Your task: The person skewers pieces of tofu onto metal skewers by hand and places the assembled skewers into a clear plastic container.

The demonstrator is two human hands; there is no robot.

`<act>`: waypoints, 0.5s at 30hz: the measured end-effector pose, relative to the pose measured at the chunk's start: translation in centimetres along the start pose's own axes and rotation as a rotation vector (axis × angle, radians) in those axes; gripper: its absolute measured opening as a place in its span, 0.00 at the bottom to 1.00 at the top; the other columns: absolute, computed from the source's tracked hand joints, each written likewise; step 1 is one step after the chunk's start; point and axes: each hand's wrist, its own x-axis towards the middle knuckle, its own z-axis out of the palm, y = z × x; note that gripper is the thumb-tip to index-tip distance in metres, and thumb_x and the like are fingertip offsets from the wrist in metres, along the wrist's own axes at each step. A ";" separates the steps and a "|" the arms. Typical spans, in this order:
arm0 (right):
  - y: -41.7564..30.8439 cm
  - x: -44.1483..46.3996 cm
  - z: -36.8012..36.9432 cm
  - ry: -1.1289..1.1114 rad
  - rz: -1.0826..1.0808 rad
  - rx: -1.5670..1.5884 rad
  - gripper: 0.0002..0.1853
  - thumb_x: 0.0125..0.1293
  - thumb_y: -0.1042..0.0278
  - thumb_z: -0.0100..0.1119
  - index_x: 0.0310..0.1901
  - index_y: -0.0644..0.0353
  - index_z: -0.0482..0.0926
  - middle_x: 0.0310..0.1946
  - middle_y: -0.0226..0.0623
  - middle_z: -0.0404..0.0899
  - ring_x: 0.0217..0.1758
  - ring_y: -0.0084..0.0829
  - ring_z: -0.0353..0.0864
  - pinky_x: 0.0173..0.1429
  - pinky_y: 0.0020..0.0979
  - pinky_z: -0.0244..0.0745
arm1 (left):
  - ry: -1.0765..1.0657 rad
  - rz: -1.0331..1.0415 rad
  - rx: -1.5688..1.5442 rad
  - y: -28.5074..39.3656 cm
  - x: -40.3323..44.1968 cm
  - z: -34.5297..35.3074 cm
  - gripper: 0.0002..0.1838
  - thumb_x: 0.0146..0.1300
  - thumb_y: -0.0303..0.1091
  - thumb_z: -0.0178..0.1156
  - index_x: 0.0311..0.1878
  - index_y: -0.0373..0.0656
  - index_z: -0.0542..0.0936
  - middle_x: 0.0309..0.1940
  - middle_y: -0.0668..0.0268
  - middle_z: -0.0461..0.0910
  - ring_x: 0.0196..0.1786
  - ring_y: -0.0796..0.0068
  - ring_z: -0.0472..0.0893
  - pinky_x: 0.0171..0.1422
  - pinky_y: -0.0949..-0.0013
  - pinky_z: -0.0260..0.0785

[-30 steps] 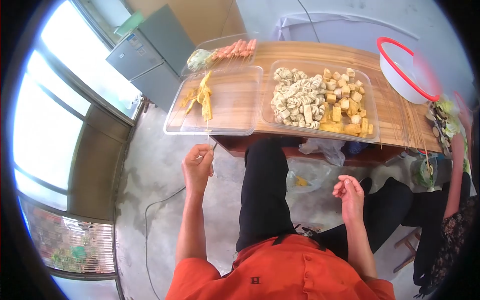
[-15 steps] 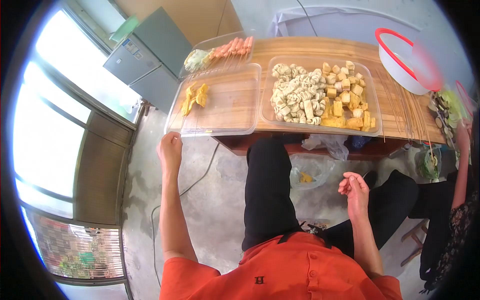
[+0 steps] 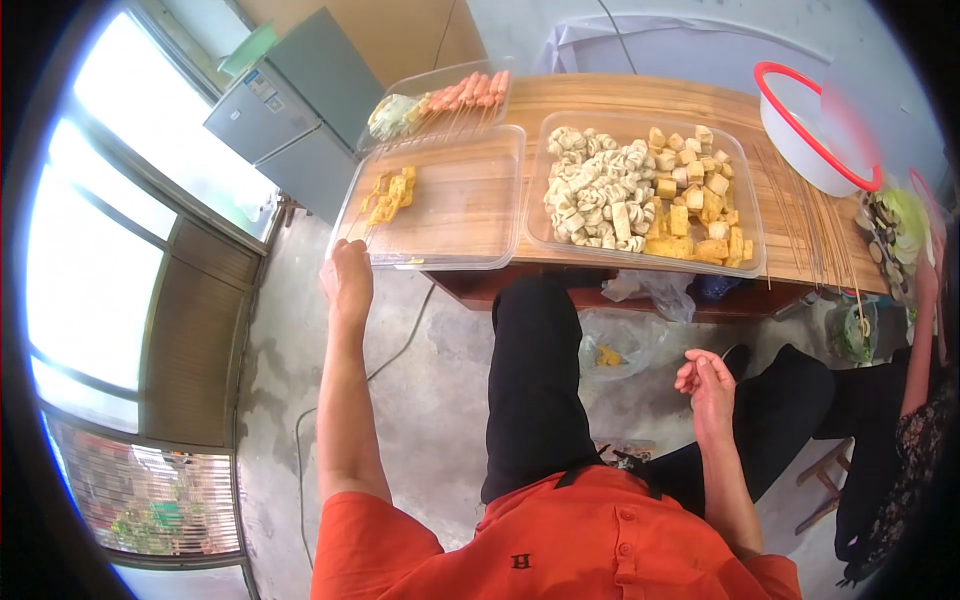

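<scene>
My left hand [image 3: 349, 275] is closed at the near left corner of a clear tray [image 3: 470, 262], its fingers pinched at the ends of thin skewers. Yellow skewered food [image 3: 390, 196] lies in that tray, beyond the hand. My right hand [image 3: 708, 390] hangs in front of the table above my leg, fingers curled, and I cannot make out anything in it. A second clear tray [image 3: 640, 125] holds pale knotted pieces [image 3: 600, 185] on its left and yellow cubes [image 3: 705, 195] on its right.
A tray of skewered sausages [image 3: 478, 92] stands behind the left tray. Bare skewers [image 3: 815, 230] lie at the table's right, near a red-rimmed white basin [image 3: 800, 140]. A co-worker's arm [image 3: 922, 340] is at the far right. A plastic bag [image 3: 620, 350] sits below the table.
My left hand has moved left and up to the tray's corner, and the yellow skewered food that hung from it now lies in the left tray. My right hand has hardly moved.
</scene>
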 end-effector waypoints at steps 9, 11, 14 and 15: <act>0.0 -0.1 0.4 0.039 0.027 -0.037 0.11 0.74 0.66 0.46 0.46 0.61 0.78 0.28 0.30 0.78 0.28 0.20 0.75 0.35 0.22 0.66 | 0.159 0.020 -0.177 3.3 -1.9 -1.9 0.11 0.61 0.30 0.60 0.46 0.45 0.83 0.40 0.55 0.78 0.41 0.51 0.81 0.45 0.54 0.72; -0.1 -0.2 0.5 0.035 0.031 -0.044 0.11 0.74 0.66 0.46 0.45 0.61 0.78 0.28 0.30 0.78 0.28 0.20 0.75 0.35 0.22 0.66 | 0.122 0.040 -0.134 3.3 -1.6 -1.5 0.11 0.61 0.31 0.60 0.47 0.45 0.83 0.40 0.55 0.78 0.41 0.51 0.81 0.44 0.54 0.72; -0.3 -0.1 0.6 0.039 0.025 -0.040 0.11 0.74 0.66 0.46 0.45 0.61 0.77 0.28 0.30 0.78 0.28 0.20 0.75 0.35 0.22 0.66 | 0.104 0.088 -0.080 2.6 -0.6 -0.3 0.11 0.61 0.32 0.59 0.47 0.45 0.83 0.40 0.55 0.78 0.40 0.51 0.81 0.44 0.54 0.72; -0.1 -0.2 0.5 0.040 0.008 -0.037 0.11 0.74 0.66 0.46 0.45 0.61 0.77 0.28 0.31 0.78 0.28 0.20 0.75 0.35 0.22 0.66 | 0.086 0.106 -0.072 2.3 -0.5 -0.1 0.11 0.61 0.32 0.59 0.47 0.44 0.83 0.41 0.55 0.78 0.41 0.51 0.81 0.45 0.54 0.72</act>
